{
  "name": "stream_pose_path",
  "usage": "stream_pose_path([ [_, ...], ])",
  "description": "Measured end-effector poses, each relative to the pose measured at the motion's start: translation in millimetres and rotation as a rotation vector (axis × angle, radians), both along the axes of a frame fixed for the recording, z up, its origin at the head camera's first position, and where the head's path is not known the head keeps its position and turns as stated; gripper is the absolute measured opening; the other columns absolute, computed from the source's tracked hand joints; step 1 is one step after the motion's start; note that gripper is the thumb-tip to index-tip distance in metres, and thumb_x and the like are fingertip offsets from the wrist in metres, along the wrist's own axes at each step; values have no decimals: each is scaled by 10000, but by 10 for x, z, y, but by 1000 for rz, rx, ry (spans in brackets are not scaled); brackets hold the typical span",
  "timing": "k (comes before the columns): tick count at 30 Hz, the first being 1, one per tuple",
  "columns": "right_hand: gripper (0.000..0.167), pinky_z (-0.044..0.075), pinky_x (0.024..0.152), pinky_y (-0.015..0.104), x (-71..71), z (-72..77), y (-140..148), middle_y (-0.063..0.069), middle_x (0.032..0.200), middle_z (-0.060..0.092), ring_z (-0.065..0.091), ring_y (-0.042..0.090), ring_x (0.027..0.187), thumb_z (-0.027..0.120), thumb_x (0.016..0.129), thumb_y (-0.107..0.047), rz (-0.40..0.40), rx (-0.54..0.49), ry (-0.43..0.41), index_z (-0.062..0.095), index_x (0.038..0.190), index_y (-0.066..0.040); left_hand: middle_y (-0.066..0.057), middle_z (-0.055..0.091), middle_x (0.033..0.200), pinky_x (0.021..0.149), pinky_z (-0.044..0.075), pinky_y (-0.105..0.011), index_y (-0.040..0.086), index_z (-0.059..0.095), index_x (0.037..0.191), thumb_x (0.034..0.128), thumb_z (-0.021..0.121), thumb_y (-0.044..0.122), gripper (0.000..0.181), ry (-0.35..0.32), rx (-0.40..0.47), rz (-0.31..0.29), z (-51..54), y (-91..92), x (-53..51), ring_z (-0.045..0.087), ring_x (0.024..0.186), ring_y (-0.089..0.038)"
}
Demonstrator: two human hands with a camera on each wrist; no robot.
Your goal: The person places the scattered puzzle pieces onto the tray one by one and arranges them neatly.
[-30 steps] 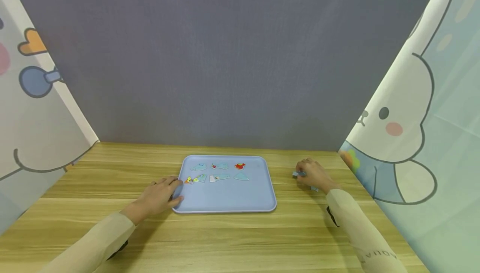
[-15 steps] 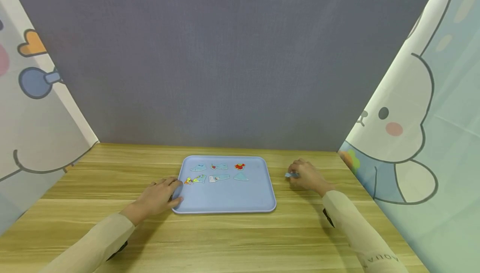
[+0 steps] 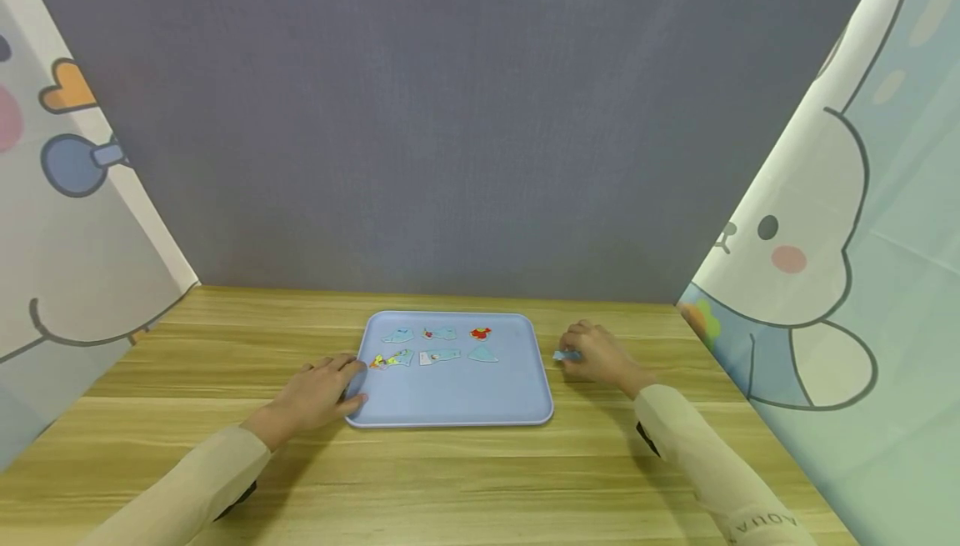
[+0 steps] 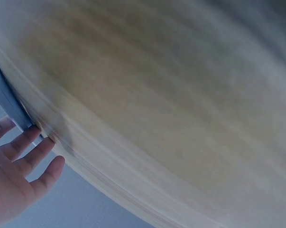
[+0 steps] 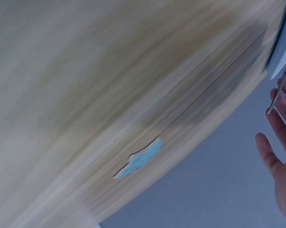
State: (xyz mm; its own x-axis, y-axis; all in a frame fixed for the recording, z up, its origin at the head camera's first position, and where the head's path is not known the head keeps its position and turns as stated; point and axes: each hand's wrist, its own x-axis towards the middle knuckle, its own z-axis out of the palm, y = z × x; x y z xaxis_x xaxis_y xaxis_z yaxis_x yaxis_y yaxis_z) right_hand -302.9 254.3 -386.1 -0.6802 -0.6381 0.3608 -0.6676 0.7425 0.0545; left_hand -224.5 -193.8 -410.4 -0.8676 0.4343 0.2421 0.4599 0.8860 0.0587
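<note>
In the head view my right hand (image 3: 596, 356) pinches a flat light-blue puzzle piece (image 3: 567, 355) just right of the tray. The right wrist view shows this puzzle piece (image 5: 278, 92) edge-on between the fingers, above the table. At the left side of the blue tray (image 3: 457, 400), my left hand (image 3: 318, 392) rests with loosely extended fingers touching the rim. Several puzzle pieces lie in two rows in the tray's back half, among them a red one (image 3: 480, 333), a yellow-patterned one (image 3: 392, 359) and a pale triangular one (image 3: 483, 353).
Another light-blue puzzle piece (image 5: 140, 159) lies on the wooden table (image 3: 420, 479) in the right wrist view; in the head view my right hand and arm hide it. A grey panel (image 3: 450, 129) stands along the table's back edge, with printed cloths (image 3: 795, 279) at both sides.
My right hand has moved left toward the tray, carrying the puzzle piece. The left hand, the tray and the pieces in it have stayed in place.
</note>
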Motion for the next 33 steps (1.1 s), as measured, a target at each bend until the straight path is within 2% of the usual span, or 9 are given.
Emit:
stream_pose_path([
  [18, 111, 418, 709, 304, 76, 46, -500, -58, 869, 625, 509, 123, 842, 684, 740, -213, 91, 73, -26, 661, 836, -164, -193, 550, 1206, 773, 452, -615, 39, 559, 1162, 835, 631, 364, 467, -14, 0, 3, 24, 10, -9, 538, 1084, -403],
  [26, 105, 460, 751, 339, 142, 62, -798, -60, 868, 605, 498, 117, 857, 668, 783, -239, 149, 138, -34, 645, 853, -165, -195, 553, 1201, 771, 454, -610, 36, 559, 1161, 838, 627, 363, 465, -12, 2, -1, 19, 3, -6, 540, 1079, -406],
  [33, 117, 437, 733, 299, 193, 42, -1068, -74, 900, 611, 494, 106, 869, 658, 797, -259, 164, 171, -40, 647, 882, -179, -196, 551, 1204, 772, 450, -618, 38, 560, 1159, 839, 627, 358, 458, -14, 8, -2, 4, -5, -4, 538, 1082, -410],
])
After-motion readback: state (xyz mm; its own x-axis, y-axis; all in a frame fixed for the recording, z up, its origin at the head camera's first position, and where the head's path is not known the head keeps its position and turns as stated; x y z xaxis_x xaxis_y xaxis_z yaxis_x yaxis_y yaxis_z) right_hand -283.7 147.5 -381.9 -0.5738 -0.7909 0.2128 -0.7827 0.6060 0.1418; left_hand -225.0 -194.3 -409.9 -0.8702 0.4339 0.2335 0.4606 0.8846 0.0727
